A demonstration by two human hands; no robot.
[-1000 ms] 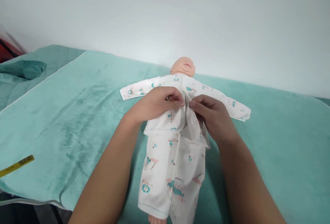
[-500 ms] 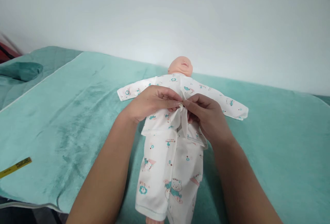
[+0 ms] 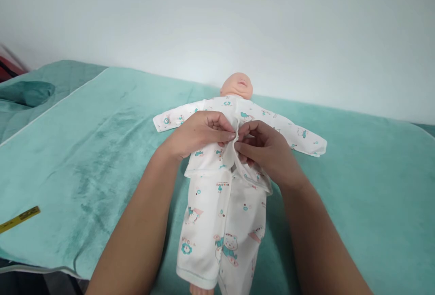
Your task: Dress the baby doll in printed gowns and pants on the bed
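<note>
A baby doll [image 3: 237, 85] lies on its back, dressed in a white printed shirt [image 3: 207, 161] and matching trousers [image 3: 204, 222]. Both sleeves are spread out to the sides. At the middle of the chest, my left hand [image 3: 205, 132] pinches the front edge of the shirt between thumb and forefinger. Just right of it, my right hand [image 3: 263, 147] has its thumb and fingers closed on the same front opening, the cloth raised a little between the two hands. Any fastener there is hidden by my fingers. One bare foot [image 3: 201, 290] shows below a trouser leg.
A teal plush cover [image 3: 102, 159] spreads under the doll, up to a white wall [image 3: 217, 23]. A yellow strip with dark print [image 3: 20, 219] lies at the left edge. Folded darker teal cloth [image 3: 27, 93] is at the far left, beside something red [image 3: 10, 66].
The shirt's front edge now stands up between my fingertips, where a flap of cloth hung down before. My right hand has shifted slightly left, its fingers a little further apart.
</note>
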